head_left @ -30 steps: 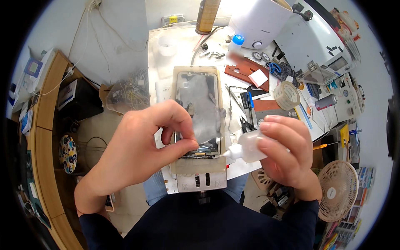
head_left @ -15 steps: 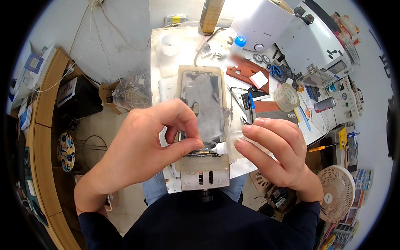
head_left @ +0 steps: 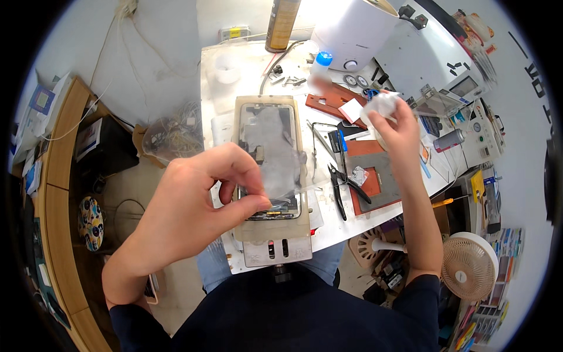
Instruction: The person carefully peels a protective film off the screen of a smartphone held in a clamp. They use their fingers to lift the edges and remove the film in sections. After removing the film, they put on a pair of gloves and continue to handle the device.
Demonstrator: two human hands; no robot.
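Observation:
An opened phone housing (head_left: 275,158), grey film over its inside, lies in a beige-topped holder (head_left: 255,232) with a metal front. Over its lower left part hovers my left hand (head_left: 205,205), thumb and forefinger pinched together. What lies between those fingertips is too small to make out. Out to the right, above the bench, my right hand (head_left: 403,126) is raised with its fingers closed on a small translucent squeeze bottle (head_left: 381,105), blurred and partly covered by the fingers. Black cutting pliers (head_left: 346,190) lie right of the holder.
A blue pen (head_left: 342,141) and tweezers lie by the holder. Further right are a red-brown and grey pad (head_left: 384,176) and a red-brown tray (head_left: 328,105). A blue-capped bottle (head_left: 322,58), spray can (head_left: 281,26) and white humidifier-like appliance (head_left: 355,32) stand behind.
My right hand has swung up and right with the squeeze bottle, away from the phone housing, uncovering the pliers and pad. My left hand keeps its pinch over the housing. The view has shifted slightly.

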